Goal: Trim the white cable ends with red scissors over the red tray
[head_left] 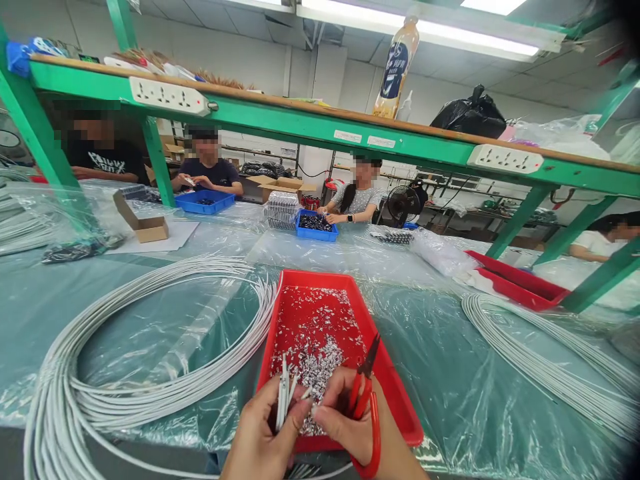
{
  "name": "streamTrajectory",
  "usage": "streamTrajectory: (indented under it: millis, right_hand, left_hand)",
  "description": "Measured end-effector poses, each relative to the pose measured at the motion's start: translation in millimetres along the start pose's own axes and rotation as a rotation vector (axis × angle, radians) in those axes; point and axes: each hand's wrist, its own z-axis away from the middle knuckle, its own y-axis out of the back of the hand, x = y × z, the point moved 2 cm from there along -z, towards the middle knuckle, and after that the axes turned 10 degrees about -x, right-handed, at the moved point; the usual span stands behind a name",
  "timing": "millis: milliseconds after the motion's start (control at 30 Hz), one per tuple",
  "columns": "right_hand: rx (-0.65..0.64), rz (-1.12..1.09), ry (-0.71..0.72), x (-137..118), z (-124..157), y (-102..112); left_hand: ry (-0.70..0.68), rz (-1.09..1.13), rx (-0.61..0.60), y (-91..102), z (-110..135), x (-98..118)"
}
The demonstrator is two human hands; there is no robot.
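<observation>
My left hand is closed around several white cable ends that stick up between its fingers. Close beside it, my right hand has red-handled scissors hooked in its fingers, blades pointing up and away. Its thumb and forefinger pinch near a cable end by the left fingertips; the exact contact is hard to make out. Both hands are over the near end of a red tray. Inside the tray lies a heap of small silvery scraps, with more scattered towards the far end.
Coiled white cable lies at left, another coil at right. Beyond are an open cardboard box, blue trays and a red bin. A green shelf crosses above, with a bottle on it. Several people sit across the table.
</observation>
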Motion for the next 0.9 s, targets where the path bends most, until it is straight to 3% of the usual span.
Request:
streamTrajectory:
  millis: [67, 233, 333, 433, 533, 633, 700, 800, 900]
  right_hand:
    - [-0.099, -0.043, -0.018, 0.3, -2.9, 3.3]
    - [0.124, 0.368, -0.074, 1.1, -20.4, 39.4]
    - [0.088, 0.362, -0.059, 11.1, -20.1, 52.6]
    - [0.072, 0.360, -0.041, 22.9, -2.2, 58.0]
    - [-0.014, 0.386, -0.144, 22.6, 21.8, 56.8]
    - [-0.221, 0.450, -0.246, 1.1, 37.2, 45.8]
    - [-0.279, 0.566, -0.293, -18.1, 40.7, 37.4]
    - [-0.325, 0.698, -0.295, -37.6, 40.1, 28.2]
    - [-0.384, 0.729, -0.261, -39.0, 40.5, 24.9]
  left_hand:
    - [-0.072, -0.061, 0.056, 0.9, -2.1, -1.5]
    - [-0.041, -0.023, -0.023, 5.2, -0.6, -8.0]
    - [0.046, 0.072, -0.042, 7.3, 3.2, -11.1]
    - [0.113, 0.210, -0.142, 5.9, 4.5, -12.4]
    - [0.081, 0.236, -0.192, 6.9, 3.6, -9.1]
    - [0.068, 0.226, -0.217, 7.8, 4.9, -2.3]
    - [0.088, 0.278, -0.184, 7.2, 7.8, 2.8]
    - [0.094, 0.350, -0.114, 5.1, 13.1, 9.0]
    - [0.087, 0.349, -0.108, 3.4, 16.8, 11.3]
